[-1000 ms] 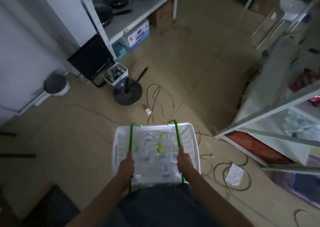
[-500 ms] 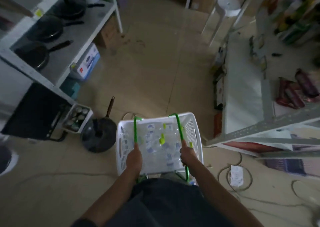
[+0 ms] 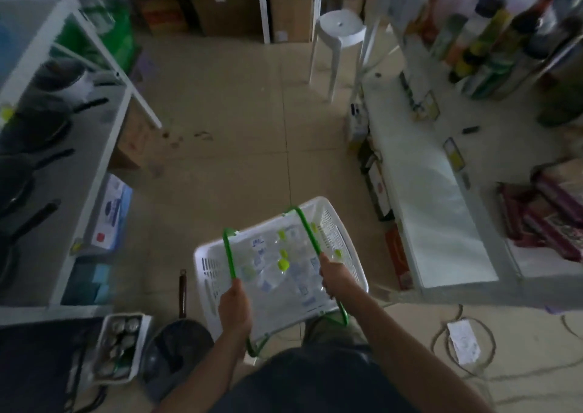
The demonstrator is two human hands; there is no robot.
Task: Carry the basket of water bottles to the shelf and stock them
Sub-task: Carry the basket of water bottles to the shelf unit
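One white basket point(image 3: 342, 239) sits just below the centre of the frame, held off the floor by a person's two hands. The left hand point(image 3: 235, 307) is curled round the left green handle point(image 3: 227, 255), and the right hand point(image 3: 334, 275) is curled round the right green handle point(image 3: 307, 228): two handles, one in each fist. Inside lie clear water bottles point(image 3: 284, 273) with yellow-green caps; six caps show, and the full bottle count cannot be told. At the lower left one dark pan point(image 3: 173, 346) lies on the floor just beside the basket's near corner, with one white tray of cans point(image 3: 121, 346) beside it. The left edge of the frame is lined by one grey shelf point(image 3: 82, 160) bearing several black pans. The right edge holds one white shelf point(image 3: 432, 198), its bare board just beside the basket's right wall. A broad strip of tan floor point(image 3: 252, 128) runs open between the two shelves, up to one white stool point(image 3: 340, 32) at the upper centre.
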